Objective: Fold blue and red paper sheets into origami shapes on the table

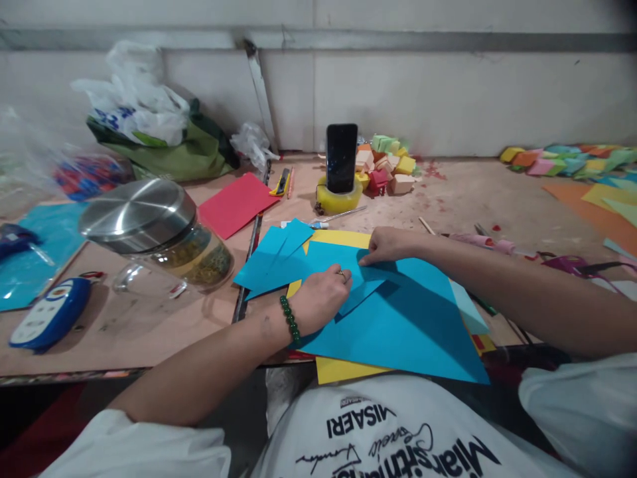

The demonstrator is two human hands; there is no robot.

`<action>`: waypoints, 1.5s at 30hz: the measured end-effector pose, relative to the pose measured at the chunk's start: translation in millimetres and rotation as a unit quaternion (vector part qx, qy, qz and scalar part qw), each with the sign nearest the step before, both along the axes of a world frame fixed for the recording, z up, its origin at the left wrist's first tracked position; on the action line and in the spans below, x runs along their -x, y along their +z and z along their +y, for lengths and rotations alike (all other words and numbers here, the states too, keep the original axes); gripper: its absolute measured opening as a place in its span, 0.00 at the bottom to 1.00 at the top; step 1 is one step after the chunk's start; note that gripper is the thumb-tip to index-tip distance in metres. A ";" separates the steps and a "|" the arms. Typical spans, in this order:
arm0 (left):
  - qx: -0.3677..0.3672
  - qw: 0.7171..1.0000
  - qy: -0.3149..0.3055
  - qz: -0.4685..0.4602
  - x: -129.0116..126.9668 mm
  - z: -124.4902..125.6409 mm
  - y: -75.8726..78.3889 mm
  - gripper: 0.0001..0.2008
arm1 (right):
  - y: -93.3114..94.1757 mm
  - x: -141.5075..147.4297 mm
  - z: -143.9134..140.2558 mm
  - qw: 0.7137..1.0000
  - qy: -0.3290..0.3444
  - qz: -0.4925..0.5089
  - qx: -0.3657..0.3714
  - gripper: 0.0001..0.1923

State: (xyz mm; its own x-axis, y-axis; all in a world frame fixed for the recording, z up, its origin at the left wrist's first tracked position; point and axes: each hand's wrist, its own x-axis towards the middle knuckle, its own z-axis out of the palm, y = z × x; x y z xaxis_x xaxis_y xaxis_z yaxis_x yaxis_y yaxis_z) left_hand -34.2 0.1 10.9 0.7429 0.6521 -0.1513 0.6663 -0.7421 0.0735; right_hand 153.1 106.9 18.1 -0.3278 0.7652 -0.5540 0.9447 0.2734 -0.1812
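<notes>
Head view: my left hand (323, 295) presses flat, grip closed on nothing, and my right hand (391, 245) pinches the blue paper (398, 318) on the counter (149, 318), one fold made, more seemingly left.

Views: one only, worn on the head.
Direction: forward and down, toward the table (149, 325) and the wall behind.
Distance: close; blue paper (398, 318) just below centre, own shirt (398, 431) along the bottom edge.
Reach: far wall at top, phone (341, 157) upright at mid-distance.
Overlap: none, single view.
</notes>
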 end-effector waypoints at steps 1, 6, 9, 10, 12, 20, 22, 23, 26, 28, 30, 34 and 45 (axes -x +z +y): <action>0.006 1.000 0.001 0.007 -0.5 -0.2 1.5 0.10 | -0.7 -4.1 1.3 1.000 -0.005 0.009 -0.001 0.22; 0.000 1.000 0.019 0.019 -1.1 -2.2 5.1 0.10 | 0.1 -17.2 0.4 0.997 -0.019 0.058 -0.038 0.23; -0.022 1.000 0.018 0.006 -0.1 -3.2 2.7 0.10 | 3.6 -8.5 -11.1 0.988 -0.039 0.128 -0.076 0.20; -0.028 1.000 0.013 0.006 -0.2 -3.3 1.8 0.10 | 4.2 -3.0 -16.3 0.983 -0.040 0.164 -0.070 0.18; -0.038 0.999 0.005 0.019 -1.4 -3.3 0.6 0.11 | 3.7 9.0 -26.4 0.976 -0.047 0.214 -0.008 0.13; -0.054 0.997 0.003 0.061 5.3 -12.1 4.5 0.12 | -6.0 18.8 -32.2 0.967 -0.113 0.219 0.065 0.16; -0.056 0.997 0.002 0.056 13.4 -18.1 3.5 0.13 | -5.5 14.7 -30.6 0.963 -0.116 0.231 0.077 0.16; -0.061 0.997 0.000 0.051 17.4 -21.3 2.3 0.14 | -4.4 13.8 -30.4 0.963 -0.113 0.233 0.081 0.15; -0.083 0.996 0.002 0.034 25.2 -29.0 -2.8 0.16 | 1.5 19.3 -31.9 0.975 -0.062 0.198 0.077 0.17; -0.095 0.995 0.007 0.024 26.7 -32.0 -6.0 0.16 | 5.7 29.1 -33.7 0.991 0.003 0.129 0.024 0.25; -0.104 0.994 0.015 0.018 26.4 -33.5 -8.0 0.16 | 8.2 39.8 -35.3 0.996 0.050 0.051 -0.053 0.31; -0.108 0.994 0.022 0.027 25.0 -34.9 -9.1 0.17 | 9.6 48.8 -35.8 0.994 0.081 -0.006 -0.078 0.33; -0.107 0.993 0.018 0.037 31.6 -40.2 -8.9 0.20 | 10.6 8.2 -25.4 1.000 -0.008 0.027 -0.012 0.19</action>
State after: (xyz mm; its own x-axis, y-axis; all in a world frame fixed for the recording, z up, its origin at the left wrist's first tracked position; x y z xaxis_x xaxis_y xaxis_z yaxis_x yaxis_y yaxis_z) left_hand -65.8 -40.2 2.0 0.7104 0.7013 -0.0597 0.6905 -0.7109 -0.1335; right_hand 144.9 81.5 28.7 -0.3441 0.7832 -0.5178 0.9380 0.2625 -0.2262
